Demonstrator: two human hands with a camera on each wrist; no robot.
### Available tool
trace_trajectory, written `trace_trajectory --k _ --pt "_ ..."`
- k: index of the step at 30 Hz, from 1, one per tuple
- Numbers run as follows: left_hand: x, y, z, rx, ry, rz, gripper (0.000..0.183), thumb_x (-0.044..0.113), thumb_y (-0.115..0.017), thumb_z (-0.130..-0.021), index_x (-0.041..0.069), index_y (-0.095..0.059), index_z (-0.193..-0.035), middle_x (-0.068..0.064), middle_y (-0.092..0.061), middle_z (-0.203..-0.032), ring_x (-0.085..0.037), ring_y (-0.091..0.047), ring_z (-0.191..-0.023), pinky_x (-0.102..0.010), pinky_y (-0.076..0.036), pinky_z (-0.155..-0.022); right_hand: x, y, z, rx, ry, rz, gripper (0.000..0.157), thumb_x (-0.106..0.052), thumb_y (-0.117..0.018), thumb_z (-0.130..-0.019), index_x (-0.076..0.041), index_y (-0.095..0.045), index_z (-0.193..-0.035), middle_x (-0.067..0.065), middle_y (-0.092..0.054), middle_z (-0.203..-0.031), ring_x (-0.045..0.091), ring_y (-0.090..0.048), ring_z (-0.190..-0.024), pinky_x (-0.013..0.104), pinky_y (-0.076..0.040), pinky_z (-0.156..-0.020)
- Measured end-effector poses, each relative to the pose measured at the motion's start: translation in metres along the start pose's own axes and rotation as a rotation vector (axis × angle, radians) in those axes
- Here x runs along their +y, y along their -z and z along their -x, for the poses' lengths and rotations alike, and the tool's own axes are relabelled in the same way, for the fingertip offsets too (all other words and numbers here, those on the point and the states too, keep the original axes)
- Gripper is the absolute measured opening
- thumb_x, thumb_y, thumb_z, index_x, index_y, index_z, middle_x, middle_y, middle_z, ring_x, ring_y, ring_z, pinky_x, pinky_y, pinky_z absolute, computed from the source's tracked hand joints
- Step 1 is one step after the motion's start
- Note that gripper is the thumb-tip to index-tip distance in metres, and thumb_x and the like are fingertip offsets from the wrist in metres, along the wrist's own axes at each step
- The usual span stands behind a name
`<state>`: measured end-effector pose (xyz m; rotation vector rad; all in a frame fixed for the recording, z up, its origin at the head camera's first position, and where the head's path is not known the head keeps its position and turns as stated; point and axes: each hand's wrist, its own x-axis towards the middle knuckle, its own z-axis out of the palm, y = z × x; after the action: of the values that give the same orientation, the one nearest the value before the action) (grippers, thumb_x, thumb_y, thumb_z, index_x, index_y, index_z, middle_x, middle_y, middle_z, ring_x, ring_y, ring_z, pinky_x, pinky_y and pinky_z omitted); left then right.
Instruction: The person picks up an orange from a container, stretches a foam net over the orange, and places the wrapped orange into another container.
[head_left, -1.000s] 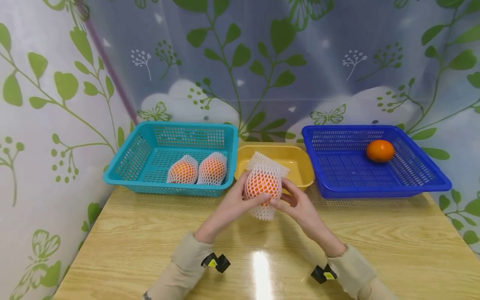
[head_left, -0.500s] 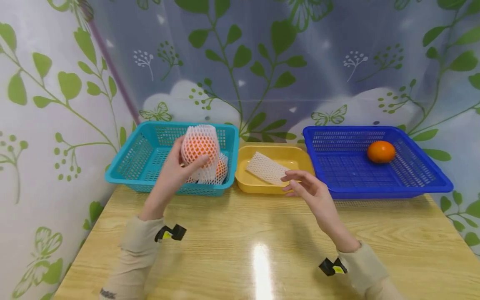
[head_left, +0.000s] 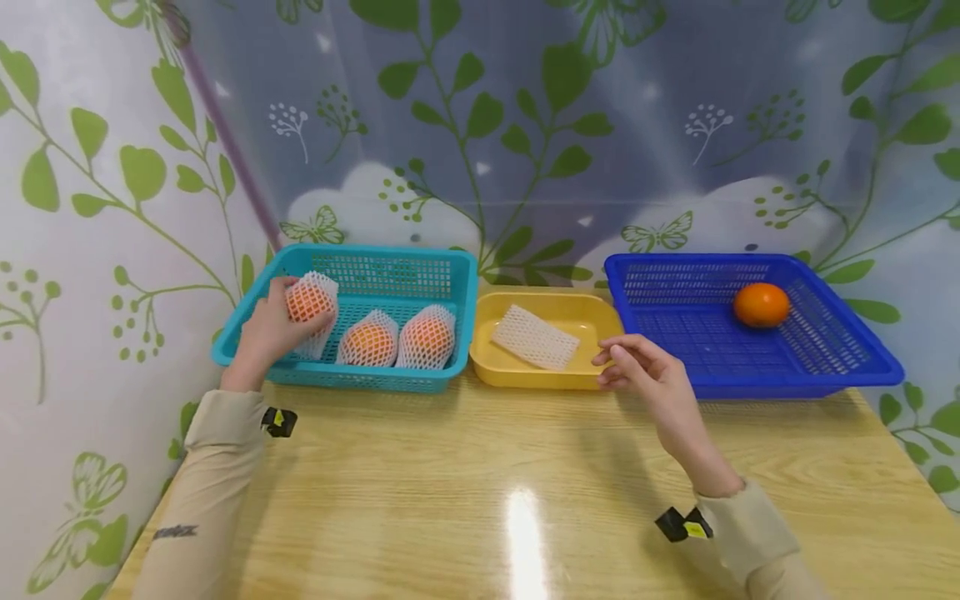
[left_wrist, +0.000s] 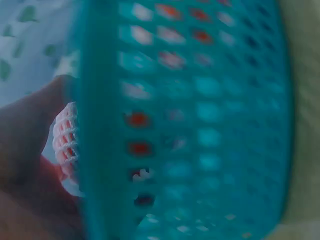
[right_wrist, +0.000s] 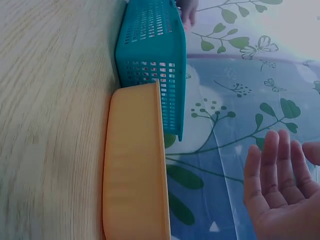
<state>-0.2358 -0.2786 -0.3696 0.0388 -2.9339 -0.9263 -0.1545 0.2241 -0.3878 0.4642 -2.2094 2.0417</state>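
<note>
In the head view my left hand (head_left: 264, 333) grips an orange (head_left: 311, 302) wrapped in a white foam net, at the left end of the teal basket (head_left: 390, 380). Two more net-wrapped oranges, one in the middle (head_left: 368, 343) and one at the right (head_left: 427, 335), lie in that basket. Through the left wrist view, the basket wall (left_wrist: 200, 125) hides most of the held orange (left_wrist: 66, 140). My right hand (head_left: 660, 392) holds nothing, its fingers relaxed near the right end of the yellow tub (head_left: 517, 379). An unfilled foam net (head_left: 536, 337) lies inside the tub.
To the right stands a dark blue basket (head_left: 765, 382) with one bare orange (head_left: 761, 305) in it. All three containers sit side by side along the back of the wooden table (head_left: 450, 483), against a leaf-patterned curtain (head_left: 525, 125).
My left hand carried the netted orange from over the yellow tub leftward into the teal basket. The right hand let go of it and drew back to the right.
</note>
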Motion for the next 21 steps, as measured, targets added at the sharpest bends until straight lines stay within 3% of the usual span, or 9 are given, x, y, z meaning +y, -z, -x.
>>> trace_trajectory --k 7,10,13,21 --pt "-0.021 -0.009 -0.014 -0.367 0.055 -0.180 0.102 0.066 -0.049 -0.098 -0.008 -0.010 -0.157 -0.045 -0.026 -0.150 -0.062 -0.037 -0.131 -0.069 -0.038 -0.103 -0.005 0.017 -0.001 0.025 -0.011 -0.002 0.028 -0.022 -0.052 -0.107 -0.002 -0.064 -0.122 0.003 -0.071 -0.101 0.019 -0.070 -0.083 0.030 -0.061 -0.076" --pt "-0.023 -0.010 -0.017 -0.458 0.060 -0.190 0.103 0.068 -0.037 -0.100 -0.012 -0.004 -0.156 -0.044 -0.015 -0.155 -0.064 -0.027 -0.136 -0.070 -0.033 -0.108 -0.009 0.027 -0.002 0.050 -0.022 0.009 0.030 -0.025 -0.053 -0.107 -0.003 -0.065 -0.123 0.002 -0.071 -0.102 0.018 -0.069 -0.083 0.027 -0.060 -0.077" --pt "-0.022 -0.011 -0.018 -0.474 0.048 -0.185 0.099 0.065 -0.030 -0.103 -0.015 -0.003 -0.155 -0.044 -0.013 -0.155 -0.064 -0.025 -0.137 -0.069 -0.030 -0.110 -0.013 0.039 -0.004 0.084 -0.013 0.007 0.030 -0.025 -0.054 -0.106 -0.003 -0.065 -0.124 0.001 -0.072 -0.101 0.016 -0.070 -0.083 0.025 -0.060 -0.078" --pt "-0.018 -0.011 -0.016 -0.422 0.054 -0.218 0.098 0.066 -0.025 -0.103 -0.014 -0.004 -0.155 -0.045 -0.020 -0.153 -0.064 -0.029 -0.135 -0.071 -0.033 -0.107 -0.040 0.080 -0.017 0.188 0.089 -0.048 0.032 -0.018 -0.058 -0.104 0.004 -0.062 -0.128 0.002 -0.072 -0.101 0.014 -0.070 -0.082 0.022 -0.059 -0.077"
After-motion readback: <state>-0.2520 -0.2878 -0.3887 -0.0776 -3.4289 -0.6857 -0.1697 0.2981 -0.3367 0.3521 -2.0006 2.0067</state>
